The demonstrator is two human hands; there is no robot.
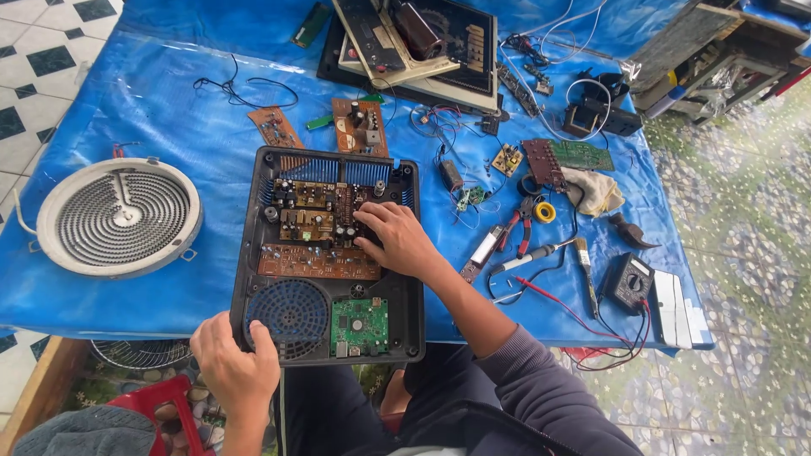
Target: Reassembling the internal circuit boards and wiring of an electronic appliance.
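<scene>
left hand (232, 367) grips cooker base (253, 219) (right hand (397, 241) inside).

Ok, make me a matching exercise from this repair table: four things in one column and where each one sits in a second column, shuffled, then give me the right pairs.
Things:
1. round heating coil
2. multimeter
3. green circuit board
4. left hand

Places:
A. inside the black casing, near its front edge
B. on the blue sheet, left of the casing
C. gripping the casing's front left corner
D. at the right end of the table, with red and black leads

Pairs: 1-B, 2-D, 3-A, 4-C
</scene>
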